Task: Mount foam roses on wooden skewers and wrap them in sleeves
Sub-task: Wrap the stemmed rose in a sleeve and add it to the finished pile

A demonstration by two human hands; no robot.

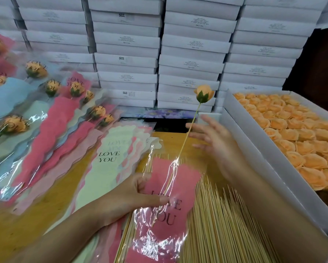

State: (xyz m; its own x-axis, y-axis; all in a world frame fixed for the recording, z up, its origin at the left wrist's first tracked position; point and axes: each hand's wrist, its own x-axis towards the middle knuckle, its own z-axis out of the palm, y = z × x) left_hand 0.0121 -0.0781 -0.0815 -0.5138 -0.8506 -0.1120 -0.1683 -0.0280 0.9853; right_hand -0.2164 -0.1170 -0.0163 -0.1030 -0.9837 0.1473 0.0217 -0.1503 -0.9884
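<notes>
An orange foam rose (204,94) sits on a wooden skewer (188,133) whose lower end is inside a pink "LOVE YOU" sleeve (169,198). My left hand (129,194) pinches the sleeve with the skewer in it, thumb across the pink front. My right hand (214,141) hovers just right of the skewer, fingers spread and blurred, holding nothing. The rose head stands well above the sleeve's mouth.
A heap of bare skewers (225,224) lies under the sleeve. A white box of orange foam roses (296,133) is at the right. Empty sleeves (110,164) lie at centre left, wrapped roses (51,114) beyond them. Stacked white boxes (178,44) wall off the back.
</notes>
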